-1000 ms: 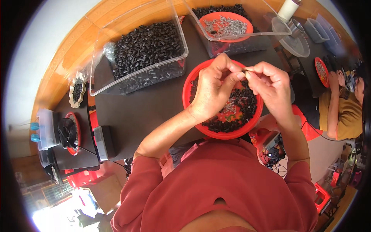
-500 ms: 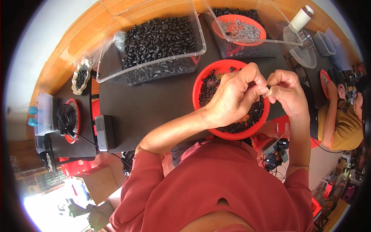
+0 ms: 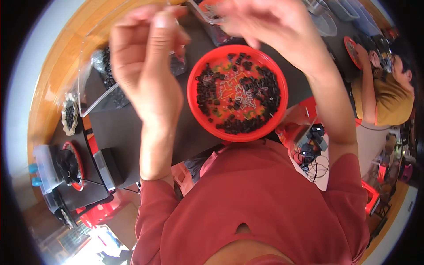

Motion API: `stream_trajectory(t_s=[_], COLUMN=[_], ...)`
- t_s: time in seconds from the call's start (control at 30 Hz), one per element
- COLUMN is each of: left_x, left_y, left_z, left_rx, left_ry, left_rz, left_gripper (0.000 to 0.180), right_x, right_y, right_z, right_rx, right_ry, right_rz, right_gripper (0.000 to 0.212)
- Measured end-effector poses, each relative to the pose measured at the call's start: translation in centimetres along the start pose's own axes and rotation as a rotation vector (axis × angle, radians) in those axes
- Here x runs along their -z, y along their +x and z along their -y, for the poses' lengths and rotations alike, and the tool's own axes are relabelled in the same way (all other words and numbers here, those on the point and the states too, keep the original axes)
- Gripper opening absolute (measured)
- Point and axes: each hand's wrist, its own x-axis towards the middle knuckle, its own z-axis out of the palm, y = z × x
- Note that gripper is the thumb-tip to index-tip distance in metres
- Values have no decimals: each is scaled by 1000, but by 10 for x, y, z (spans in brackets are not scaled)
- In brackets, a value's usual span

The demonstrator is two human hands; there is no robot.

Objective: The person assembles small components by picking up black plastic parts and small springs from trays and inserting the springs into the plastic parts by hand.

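Note:
My left hand (image 3: 148,66) is raised over the left clear bin, thumb up and fingers bent. Its fingertips are smeared by motion, so whether it holds anything does not show. Higher on the right, my right hand (image 3: 274,33) reaches leftward with blurred fingers stretched out and the thumb apart; I see nothing in it. Below and between the hands sits a round red tray (image 3: 282,99) with a patterned bottom. Small black plastic pieces (image 3: 238,126) lie in a ring around it, and thin silvery metal pieces (image 3: 247,99) are heaped near its middle.
The clear bin (image 3: 95,104) of black pieces is partly hidden by my left hand. Another red tray (image 3: 68,154) and a dark box-shaped object (image 3: 110,165) are at the left. A co-worker (image 3: 384,97) sits at the right with a red tray (image 3: 352,51). Cables (image 3: 311,163) hang below the table.
My hands, pinched together over the red tray before, have parted. The left has gone up and left over the bin, the right up and left. The tray's contents are now uncovered, and the view has shifted.

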Motion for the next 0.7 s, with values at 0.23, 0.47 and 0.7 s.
stream_trajectory(t_s=[0.23,0.47,0.7], left_x=[6,-15,0], left_y=[8,-1,0], left_z=[-9,-22,3], left_rx=[-14,122,91], left_ry=[4,286,-22], left_rz=[-73,-110,23], left_gripper=[15,10,13], right_x=[-3,-23,-26], right_y=[-12,-53,-54], right_z=[-51,-98,-116], right_rx=[-101,-113,-32], right_ry=[-295,-679,-878], right_rz=[53,117,327], right_gripper=[15,9,14])
